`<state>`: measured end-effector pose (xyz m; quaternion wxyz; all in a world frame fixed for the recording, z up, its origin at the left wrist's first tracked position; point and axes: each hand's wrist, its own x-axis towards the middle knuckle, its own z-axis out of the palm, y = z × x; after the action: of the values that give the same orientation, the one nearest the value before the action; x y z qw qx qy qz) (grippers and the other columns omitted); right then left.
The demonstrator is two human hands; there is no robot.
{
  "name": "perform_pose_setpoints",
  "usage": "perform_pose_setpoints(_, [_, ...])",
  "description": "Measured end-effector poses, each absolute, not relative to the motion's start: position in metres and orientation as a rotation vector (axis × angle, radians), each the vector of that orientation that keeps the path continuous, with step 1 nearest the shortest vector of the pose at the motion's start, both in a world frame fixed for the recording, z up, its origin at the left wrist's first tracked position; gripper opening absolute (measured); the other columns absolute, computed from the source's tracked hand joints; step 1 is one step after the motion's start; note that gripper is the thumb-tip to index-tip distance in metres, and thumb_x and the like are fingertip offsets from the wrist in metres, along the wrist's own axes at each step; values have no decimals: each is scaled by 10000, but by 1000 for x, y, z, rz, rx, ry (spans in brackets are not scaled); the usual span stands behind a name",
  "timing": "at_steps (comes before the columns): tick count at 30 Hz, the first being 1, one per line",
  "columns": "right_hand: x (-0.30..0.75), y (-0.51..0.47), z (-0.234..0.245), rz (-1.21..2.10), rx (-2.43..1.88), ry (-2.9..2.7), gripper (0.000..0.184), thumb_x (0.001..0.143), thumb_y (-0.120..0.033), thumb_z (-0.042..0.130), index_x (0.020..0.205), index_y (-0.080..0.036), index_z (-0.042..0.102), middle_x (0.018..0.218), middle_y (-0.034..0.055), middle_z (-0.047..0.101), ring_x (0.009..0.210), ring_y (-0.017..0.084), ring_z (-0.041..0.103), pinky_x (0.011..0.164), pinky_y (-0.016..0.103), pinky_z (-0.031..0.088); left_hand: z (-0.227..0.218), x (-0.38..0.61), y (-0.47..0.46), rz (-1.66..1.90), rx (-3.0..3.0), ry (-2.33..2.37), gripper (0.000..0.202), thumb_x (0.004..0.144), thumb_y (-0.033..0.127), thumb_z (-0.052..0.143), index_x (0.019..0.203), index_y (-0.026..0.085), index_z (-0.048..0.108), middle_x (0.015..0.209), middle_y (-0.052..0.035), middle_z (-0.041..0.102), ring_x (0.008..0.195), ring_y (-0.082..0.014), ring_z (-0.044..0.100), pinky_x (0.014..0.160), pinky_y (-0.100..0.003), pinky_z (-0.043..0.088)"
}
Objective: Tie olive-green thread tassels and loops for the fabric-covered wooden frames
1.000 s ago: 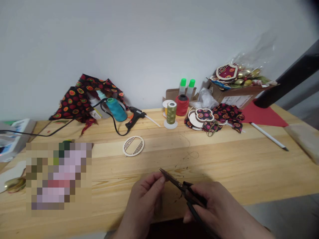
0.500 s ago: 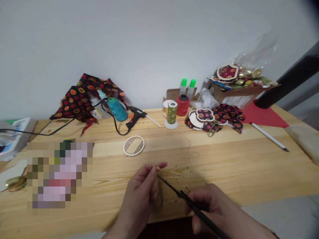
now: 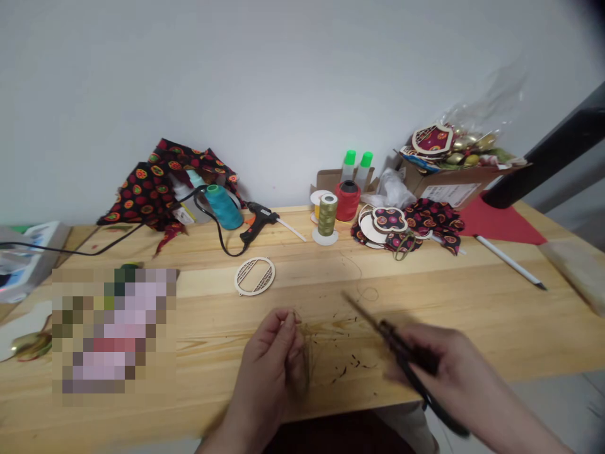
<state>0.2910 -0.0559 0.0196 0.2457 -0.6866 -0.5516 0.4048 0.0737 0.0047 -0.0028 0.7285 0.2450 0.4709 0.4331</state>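
Note:
My left hand (image 3: 276, 356) is closed in a pinch above the table's front part, thumb against forefinger. Thin olive thread (image 3: 308, 362) hangs from it in loose strands beside the palm. My right hand (image 3: 439, 359), slightly blurred, grips black-handled scissors (image 3: 401, 359), their blades together and pointing up and left, apart from the left hand. Beyond the hands lies an oval wooden lattice frame (image 3: 254, 276). Small dark clippings (image 3: 347, 366) are scattered on the wood between my hands. An olive thread spool (image 3: 328, 214) stands farther back on a white disc.
At the back are a black glue gun (image 3: 259, 221), a teal thread cone (image 3: 224, 207), a red thread cone (image 3: 347, 202) and patterned fabric (image 3: 137, 189). A cardboard box (image 3: 454, 180) of ornaments stands right. A white pen (image 3: 510, 261) lies right; a blurred-out patch covers the left.
My right hand has drawn the scissors away to the right, off the thread at my left fingertips. My left hand stays almost in place, its forefinger now curled in.

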Motion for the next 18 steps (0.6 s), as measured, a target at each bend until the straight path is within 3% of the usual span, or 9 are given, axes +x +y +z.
perform_pose_setpoints(3, [326, -53, 12, 359, -2385, -1605, 297, 759, -424, 514, 826, -177, 664, 745, 106, 683, 620, 268, 618, 553, 338, 412, -2, 71, 7, 972, 512, 1048, 226, 740, 337, 711, 756, 199, 533, 469, 108, 372, 390, -36, 246, 355, -134, 199])
perform_pose_setpoints(5, [346, -53, 4, 201, -2548, -1631, 325, 785, -438, 489, 854, -178, 672, 759, 127, 695, 636, 303, 640, 548, 359, 423, -3, 71, 7, 954, 515, 1043, 225, 747, 335, 704, 736, 191, 532, 466, 106, 371, 388, -34, 242, 355, -135, 202])
perform_pose_setpoints(10, [366, -58, -9, 32, -2596, -1689, 322, 814, -431, 504, 911, -175, 673, 772, 124, 701, 627, 301, 650, 523, 359, 449, -4, 70, 5, 932, 541, 1043, 216, 761, 346, 687, 744, 185, 544, 467, 99, 388, 386, -36, 261, 354, -138, 216])
perform_pose_setpoints(15, [347, -55, -1, -195, -2200, -1820, 335, 868, -373, 442, 869, -137, 681, 866, 152, 689, 828, 319, 612, 762, 458, 470, -5, 69, 2, 874, 599, 1020, 207, 793, 356, 654, 750, 182, 551, 466, 103, 382, 377, -30, 254, 359, -139, 202])
perform_pose_setpoints(18, [309, -46, 10, 237, -1831, -1683, 277, 870, -346, 491, 949, -175, 693, 952, 116, 677, 877, 250, 604, 797, 395, 481, -4, 71, -2, 791, 659, 1001, 218, 832, 370, 605, 738, 181, 551, 461, 100, 385, 373, -30, 259, 368, -150, 200])
